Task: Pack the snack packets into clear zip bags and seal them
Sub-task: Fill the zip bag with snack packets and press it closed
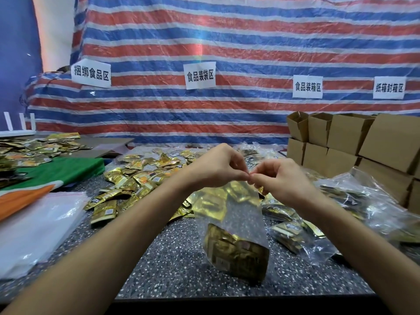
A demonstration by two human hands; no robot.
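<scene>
Bkgd: big red, blue & white striped plastic tarp (250, 42) hung as a wall, w/ four white paper signs (200, 75) stuck on it. Below it, a dark grey speckled table (177, 264) carries everything else.

Far right: stack of brown cardboard boxes (341, 137). The upper back ones stand open-topped, contents not visible from this angle. In front of them is a heap of crinkled clear plastic bags (368, 201) holding gold & dark packets. Left edge: flat stack of clear zip bags (38, 223) w/ a red strip along the top, next to a green & orange cloth (61, 171). Centre back: loose pile of gold foil snack packets (136, 178) spread over the table, more of them far left behind the cloth.

Mid-frame, btwn the two forearms & over the table, is a small clear plastic zip bag (241, 214). Inside it, a few bagged gold packets (234, 253) are bunched at the bottom end. The upper part is see-through, w/ the pile showing behind it.

Both hands are raised at approx the same height, forearms coming in from the lower L & R corners. The left hand (216, 169) has its fingers curled, thumb & fingertips pinching the bag's top edge. The right hand (279, 178) does the same on that edge. The tips of both hands meet at the middle.

The bag's long axis is approx vertical: mouth edge up at the fingers, loaded end down & slanted a bit right. Can't tell if the bottom touches the table, nor if the zip is closed.
</scene>
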